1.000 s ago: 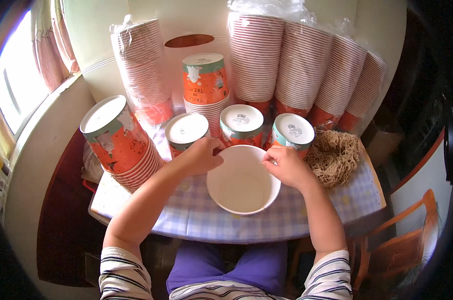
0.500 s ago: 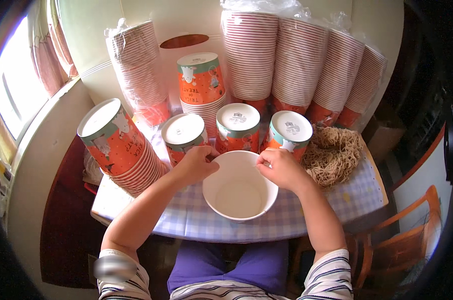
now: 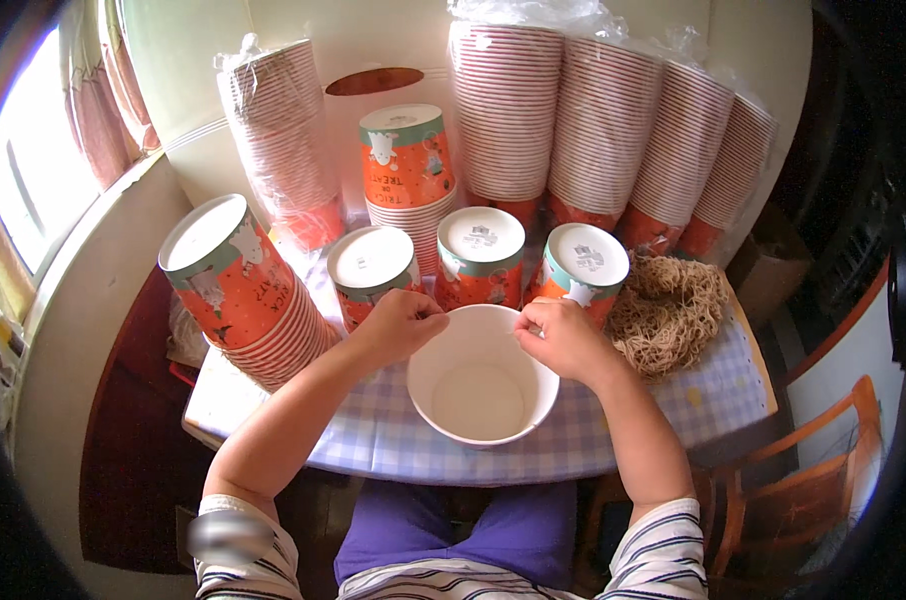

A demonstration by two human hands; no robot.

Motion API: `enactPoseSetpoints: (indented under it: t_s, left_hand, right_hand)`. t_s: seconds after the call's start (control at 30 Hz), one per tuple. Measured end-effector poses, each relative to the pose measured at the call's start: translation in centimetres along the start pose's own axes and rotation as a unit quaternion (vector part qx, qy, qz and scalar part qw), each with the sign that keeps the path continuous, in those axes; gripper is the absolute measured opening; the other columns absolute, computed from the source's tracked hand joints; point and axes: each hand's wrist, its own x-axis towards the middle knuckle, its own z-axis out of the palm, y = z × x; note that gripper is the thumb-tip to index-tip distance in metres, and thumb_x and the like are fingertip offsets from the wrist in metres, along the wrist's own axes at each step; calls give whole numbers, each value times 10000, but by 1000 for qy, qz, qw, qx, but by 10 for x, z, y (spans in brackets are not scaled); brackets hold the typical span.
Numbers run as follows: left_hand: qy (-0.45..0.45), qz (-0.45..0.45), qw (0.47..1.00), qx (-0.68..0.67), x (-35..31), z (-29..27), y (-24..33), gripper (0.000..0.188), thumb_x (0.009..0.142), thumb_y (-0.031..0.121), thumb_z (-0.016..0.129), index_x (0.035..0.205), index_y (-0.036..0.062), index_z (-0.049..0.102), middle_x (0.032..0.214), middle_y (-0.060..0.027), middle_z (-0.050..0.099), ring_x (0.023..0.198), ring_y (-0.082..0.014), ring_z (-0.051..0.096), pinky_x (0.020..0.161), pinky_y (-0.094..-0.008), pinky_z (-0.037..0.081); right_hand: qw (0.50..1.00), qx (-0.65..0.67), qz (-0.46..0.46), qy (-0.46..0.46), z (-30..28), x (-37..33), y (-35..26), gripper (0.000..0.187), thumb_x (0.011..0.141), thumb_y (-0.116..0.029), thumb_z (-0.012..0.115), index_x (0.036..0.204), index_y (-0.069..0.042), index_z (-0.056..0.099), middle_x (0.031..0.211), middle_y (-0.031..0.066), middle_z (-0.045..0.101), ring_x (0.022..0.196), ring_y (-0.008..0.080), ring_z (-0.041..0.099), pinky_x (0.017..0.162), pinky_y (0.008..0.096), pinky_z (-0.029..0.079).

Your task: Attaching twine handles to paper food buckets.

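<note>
A white-lined paper bucket (image 3: 481, 400) stands mouth up on the table before me, tipped slightly in view. My left hand (image 3: 398, 325) is closed in a pinch over its far left rim. At the far right rim my right hand (image 3: 556, 333) is also pinched, thumb toward the bucket's inside. Whatever thin thing the fingertips hold is too small to make out. Just beyond stand upside-down orange and green printed paper buckets, one at the left (image 3: 373, 265), one in the middle (image 3: 481, 255) and one at the right (image 3: 583, 265), partly hidden by my hands.
Tan tangled twine (image 3: 668, 315) lies right on the checked tablecloth (image 3: 363, 435). A leaning stack of buckets (image 3: 238, 280) stands at the left, another stack (image 3: 405, 170) farther back. Tall plastic-wrapped bucket stacks (image 3: 508, 110) line the wall. A wooden chair (image 3: 803, 480) is at the right.
My left fingertips have shifted slightly to the right over the bucket's rim. The right hand stays in nearly the same place, and the view has drifted a little.
</note>
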Motion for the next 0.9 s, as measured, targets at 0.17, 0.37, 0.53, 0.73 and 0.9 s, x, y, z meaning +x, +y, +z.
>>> enactPoseSetpoints:
  t_s: [0.17,0.37,0.53,0.73,0.9]
  left_hand:
    - [24,28,996,77,4,3,4,268,788,225,642,805,-40,680,686,-162,650,608,-205,637,562,-334,486]
    - [27,8,989,145,2,4,13,249,726,206,669,808,-30,664,755,-188,664,720,-281,664,666,-372,512]
    - [31,38,988,149,-3,6,6,247,731,197,660,822,-32,660,816,-191,673,783,-304,664,717,-391,511]
    - [20,-32,990,133,-1,2,20,247,769,215,638,818,-27,657,764,-197,659,750,-330,656,689,-417,506]
    - [49,40,977,204,0,7,12,273,764,247,664,829,-18,652,755,-191,655,743,-309,657,672,-406,505]
  right_hand:
    - [1000,2,5,-2,1,1,2,115,786,-104,604,799,7,630,818,162,638,774,307,639,710,401,503]
    - [1000,10,3,-5,1,1,4,112,786,-101,601,792,11,612,802,163,628,763,313,634,699,406,499]
    - [1000,1,-5,-12,1,3,5,111,786,-97,598,789,14,606,795,160,623,742,311,633,679,403,501]
    - [1000,6,-16,-5,3,4,6,113,781,-96,602,789,16,607,786,157,623,731,311,634,664,401,504]
    - [1000,-2,-25,-2,3,5,5,109,779,-98,602,787,10,609,780,156,623,732,311,632,666,401,504]
